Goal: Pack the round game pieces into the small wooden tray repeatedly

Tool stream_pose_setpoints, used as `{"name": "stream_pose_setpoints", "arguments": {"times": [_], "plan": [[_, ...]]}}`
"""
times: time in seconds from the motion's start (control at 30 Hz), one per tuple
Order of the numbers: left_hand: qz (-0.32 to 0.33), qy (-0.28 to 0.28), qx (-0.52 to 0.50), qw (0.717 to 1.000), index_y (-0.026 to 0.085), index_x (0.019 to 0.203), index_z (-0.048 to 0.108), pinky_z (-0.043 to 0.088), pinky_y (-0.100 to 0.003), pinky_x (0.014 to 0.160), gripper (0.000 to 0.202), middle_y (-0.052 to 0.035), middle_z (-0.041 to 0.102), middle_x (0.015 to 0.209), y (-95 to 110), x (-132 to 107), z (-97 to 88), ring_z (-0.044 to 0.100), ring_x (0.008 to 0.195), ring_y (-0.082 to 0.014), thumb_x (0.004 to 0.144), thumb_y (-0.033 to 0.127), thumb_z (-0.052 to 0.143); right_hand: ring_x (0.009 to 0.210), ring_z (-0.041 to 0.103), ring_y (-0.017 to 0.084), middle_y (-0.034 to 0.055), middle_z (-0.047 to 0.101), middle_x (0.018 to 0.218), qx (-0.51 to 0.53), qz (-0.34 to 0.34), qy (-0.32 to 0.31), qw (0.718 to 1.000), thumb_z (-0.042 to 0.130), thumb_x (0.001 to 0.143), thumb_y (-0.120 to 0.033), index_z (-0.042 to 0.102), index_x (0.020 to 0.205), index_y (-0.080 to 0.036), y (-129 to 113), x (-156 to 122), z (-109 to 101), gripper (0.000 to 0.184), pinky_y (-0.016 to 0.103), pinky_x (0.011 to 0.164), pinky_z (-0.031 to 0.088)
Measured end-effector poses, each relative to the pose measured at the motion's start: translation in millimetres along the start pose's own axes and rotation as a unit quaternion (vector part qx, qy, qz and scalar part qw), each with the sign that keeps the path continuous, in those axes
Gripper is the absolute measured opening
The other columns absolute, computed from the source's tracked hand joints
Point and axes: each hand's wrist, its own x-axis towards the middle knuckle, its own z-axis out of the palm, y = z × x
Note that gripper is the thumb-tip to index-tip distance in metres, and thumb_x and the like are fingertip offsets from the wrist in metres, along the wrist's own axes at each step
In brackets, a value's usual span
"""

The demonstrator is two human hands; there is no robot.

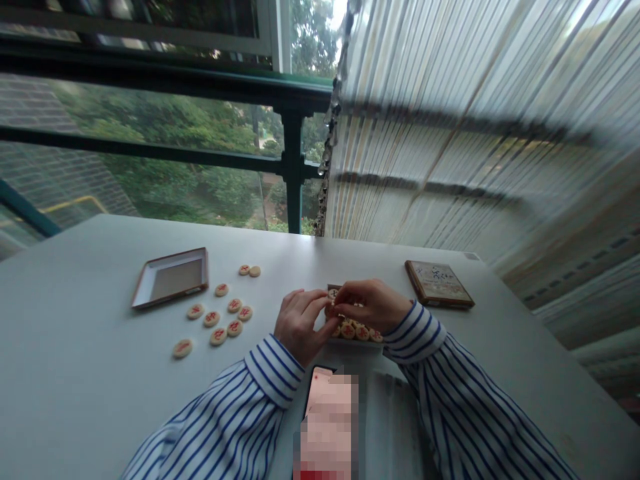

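A small box (356,343) of round wooden Chinese chess pieces (363,332) with red characters sits in front of me, partly covered by my hands. My left hand (303,325) is at the box's left side, thumb and forefinger around its edge. From the right, my right hand (369,304) reaches over the box with its fingers pinched together near the left thumb. A chess piece seems to be at those fingertips, mostly hidden. Left of my hands, several loose pieces (211,319) with red markings lie on the white table (100,347).
An open, shallow box lid or tray (170,277) lies at the left. A closed brown box (439,284) with writing is at the right. A phone (320,393), partly blurred out, lies close to me beside a clear plastic sheet (395,427). A string curtain (425,133) hangs behind.
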Motion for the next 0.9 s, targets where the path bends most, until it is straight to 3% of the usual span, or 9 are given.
{"name": "stream_pose_setpoints", "arguments": {"times": [0.37, 0.63, 0.9], "plan": [[-0.013, -0.020, -0.039, 0.999, 0.017, 0.090, 0.059, 0.043, -0.034, 0.079, 0.025, -0.0078, 0.063, 0.092, -1.4, -2.4, -0.3, 0.057, 0.088, -0.0189, 0.070, 0.032, 0.061, 0.065, 0.059, 0.010, 0.0025, 0.067, 0.073, 0.007, -0.009, 0.009, 1.000, 0.052, 0.074, -0.020, 0.062, 0.079, -0.015, -3.8, -1.5, -3.4, 0.012, 0.021, 0.062, 0.044], [-0.083, -0.041, -0.111, 0.990, 0.016, 0.085, 0.060, 0.045, -0.030, 0.071, 0.013, -0.0058, 0.065, 0.082, -0.9, -2.5, -2.0, 0.058, 0.078, -0.0153, 0.079, 0.021, 0.049, 0.064, 0.059, 0.010, 0.0020, 0.067, 0.071, -0.018, -0.023, 0.016, 0.999, 0.052, 0.075, -0.019, 0.063, 0.080, -0.015, -1.9, -1.5, -4.5, 0.013, 0.020, 0.062, 0.043], [-0.204, -0.038, -0.180, 0.962, 0.018, 0.082, 0.063, 0.042, -0.020, 0.051, 0.016, -0.0009, 0.065, 0.070, 3.5, -2.2, -1.6, 0.053, 0.054, -0.0092, 0.077, 0.028, 0.052, 0.067, 0.060, 0.010, 0.0019, 0.068, 0.073, -0.006, -0.028, 0.010, 1.000, 0.051, 0.075, -0.018, 0.063, 0.081, -0.016, -3.0, -1.4, -3.8, 0.014, 0.021, 0.065, 0.044]]}}
